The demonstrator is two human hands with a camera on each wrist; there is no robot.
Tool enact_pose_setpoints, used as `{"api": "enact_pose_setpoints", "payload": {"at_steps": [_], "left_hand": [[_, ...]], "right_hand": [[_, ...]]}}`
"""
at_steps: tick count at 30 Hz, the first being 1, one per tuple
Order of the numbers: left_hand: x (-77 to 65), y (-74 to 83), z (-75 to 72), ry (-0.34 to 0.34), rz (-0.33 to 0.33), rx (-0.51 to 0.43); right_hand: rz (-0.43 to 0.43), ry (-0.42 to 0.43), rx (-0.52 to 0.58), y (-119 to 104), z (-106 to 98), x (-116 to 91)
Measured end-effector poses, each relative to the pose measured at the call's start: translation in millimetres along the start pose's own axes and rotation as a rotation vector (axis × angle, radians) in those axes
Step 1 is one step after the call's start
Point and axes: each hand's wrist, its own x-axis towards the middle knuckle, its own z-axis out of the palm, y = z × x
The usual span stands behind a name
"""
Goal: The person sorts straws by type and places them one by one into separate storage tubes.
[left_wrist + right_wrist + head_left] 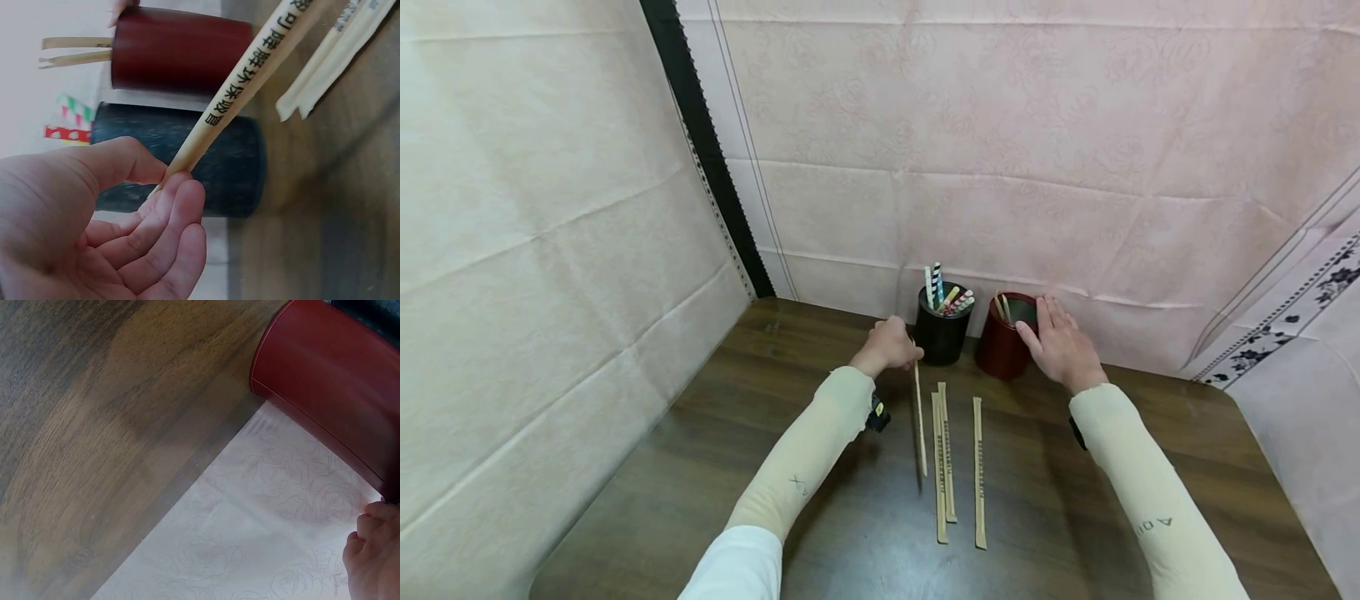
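Note:
My left hand [891, 343] pinches one end of a paper-wrapped straw [232, 89] between thumb and fingers. The straw slants down toward the front of the table, dark printed characters along its wrapper. Beside that hand stands a black cylindrical holder [940, 337] with several striped and coloured straws [949, 296] in it. At its right is a dark red holder [1000, 350], in which two wrapped straws [75, 56] stand. My right hand [1060, 342] rests on the red holder's right rim, fingers extended; only part of this hand [378, 550] shows in the right wrist view.
Three more wrapped straws lie lengthwise on the wooden table [715, 500]: two close together [940, 475], and a single straw [979, 475] to their right. A pale patterned cloth [1037, 125] hangs right behind the holders, and another cloth [550, 208] rises along the left side.

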Motion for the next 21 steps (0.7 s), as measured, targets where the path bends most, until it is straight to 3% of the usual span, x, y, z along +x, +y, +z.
{"api": "enact_pose_setpoints", "payload": {"at_steps": [11, 21], "left_hand": [[-6.3, 24.2, -46.0, 0.126, 0.174, 0.067], [-10.2, 58.8, -78.1, 0.247, 0.292, 0.088]], "right_hand": [[0.004, 0.000, -0.010, -1.1, 0.3, -0.3], [0.010, -0.002, -0.009, -1.5, -0.3, -1.2]]}}
